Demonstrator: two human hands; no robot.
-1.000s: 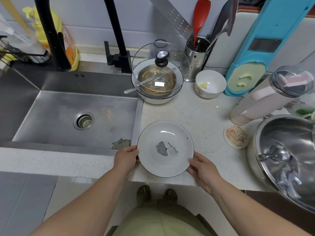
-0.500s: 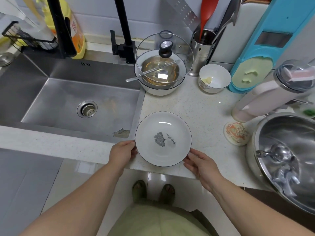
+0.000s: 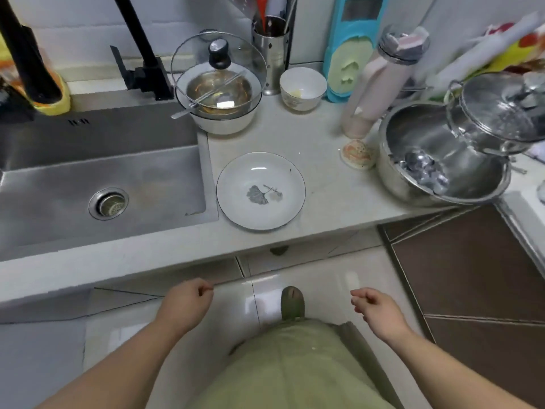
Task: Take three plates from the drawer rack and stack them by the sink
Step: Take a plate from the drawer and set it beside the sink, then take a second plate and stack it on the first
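Observation:
A white plate (image 3: 261,190) with a thin dark rim and a grey leaf print lies flat on the pale counter (image 3: 330,199), just right of the steel sink (image 3: 97,184). Whether more plates lie under it cannot be told. My left hand (image 3: 187,302) hovers below the counter edge over the floor, fingers curled loosely, holding nothing. At the same height to the right is my right hand (image 3: 376,311), also curled and empty. Both hands are well clear of the plate. The drawer rack is out of view.
Behind the plate stands a white bowl under a glass lid (image 3: 219,84) with a small white bowl (image 3: 302,88) beside it. A large steel pot (image 3: 442,154) sits at the right. A black tap (image 3: 141,45) rises behind the sink. Brown cabinet fronts (image 3: 477,276) are lower right.
Both hands have let go of the plate and drawn back below the counter edge. The plate stays on the counter. The view has shifted back and to the right.

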